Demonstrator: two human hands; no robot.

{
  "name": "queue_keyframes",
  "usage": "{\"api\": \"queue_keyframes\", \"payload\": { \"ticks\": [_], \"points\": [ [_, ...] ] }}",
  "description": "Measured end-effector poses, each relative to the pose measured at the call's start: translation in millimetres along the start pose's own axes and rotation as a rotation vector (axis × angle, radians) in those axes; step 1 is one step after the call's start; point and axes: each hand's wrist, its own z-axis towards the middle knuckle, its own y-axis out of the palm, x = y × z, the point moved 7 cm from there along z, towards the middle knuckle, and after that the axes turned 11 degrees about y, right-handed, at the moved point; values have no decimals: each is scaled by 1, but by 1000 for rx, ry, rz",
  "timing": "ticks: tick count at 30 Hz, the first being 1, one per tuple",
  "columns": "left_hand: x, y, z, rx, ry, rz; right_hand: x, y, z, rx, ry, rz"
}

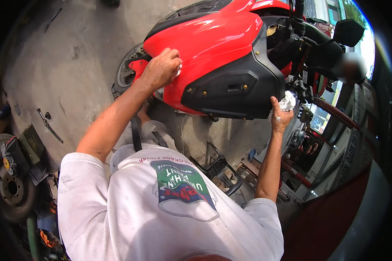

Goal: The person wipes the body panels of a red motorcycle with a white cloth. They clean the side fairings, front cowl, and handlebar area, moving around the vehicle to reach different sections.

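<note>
My left hand (161, 70) is closed around a small white wad (179, 70), mostly hidden by the fingers, and presses it to a glossy red body panel (212, 39) of a motorcycle. My right hand (281, 118) grips a crumpled white cloth or paper (287, 101). Its thumb lies against the rear edge of a black plastic side panel (232, 86), which is fixed with several gold-coloured bolts. To the left of my left hand shows a wheel (125, 76) with a red bracket (138, 68). A dark handlebar area with a mirror (349, 32) stands at upper right.
On the concrete floor (68, 81) at left lies a long metal tool (49, 125). A loose tyred wheel (11, 186) and a green box (32, 143) are at far left. Below the motorcycle stands a black chair-like frame (220, 169). Shelving and clutter (313, 146) line the right side.
</note>
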Motion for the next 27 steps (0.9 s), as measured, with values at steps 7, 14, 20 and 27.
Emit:
{"api": "queue_keyframes", "payload": {
  "ticks": [7,14,20,27],
  "points": [
    [30,18,124,2,117,4,-4,1,1,55,6,-24],
    [63,25,228,-253,102,159,-5,-1,4,47,3,-88],
    [19,17,89,-6,124,29,0,1,1,25,5,-26],
    [-33,18,-61,-20,-88,-103,3,-1,4,8,21,-102]
  ]
}}
